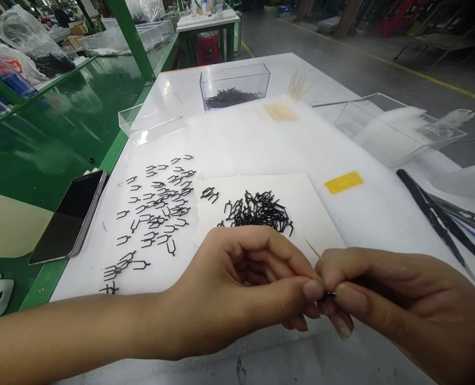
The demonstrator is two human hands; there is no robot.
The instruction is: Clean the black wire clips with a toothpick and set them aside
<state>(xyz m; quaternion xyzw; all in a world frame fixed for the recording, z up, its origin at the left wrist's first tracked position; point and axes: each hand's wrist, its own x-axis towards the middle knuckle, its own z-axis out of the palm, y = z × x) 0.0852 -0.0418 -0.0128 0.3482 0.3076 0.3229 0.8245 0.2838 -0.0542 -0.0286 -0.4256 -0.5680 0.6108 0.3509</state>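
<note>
1. The left hand [253,291] and right hand [405,302] pinch a small black piece [331,294] between them, mostly hidden by fingertips; a loose pinch could drop it.
2. A wooden toothpick [313,249] juts from the right hand's closed fingers; a slip could prick skin.
3. Reaching carelessly, the left hand could scatter the heaped black forked pieces [261,211] on the white sheet [315,214].
4. The left forearm [80,329] could brush loose forked pieces [141,264] across the bench [237,144].

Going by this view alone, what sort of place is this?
Probably a small-parts workshop or factory floor: a white worktable with a pile of small black forked parts, a green metal frame, and yellow floor lines.
</note>
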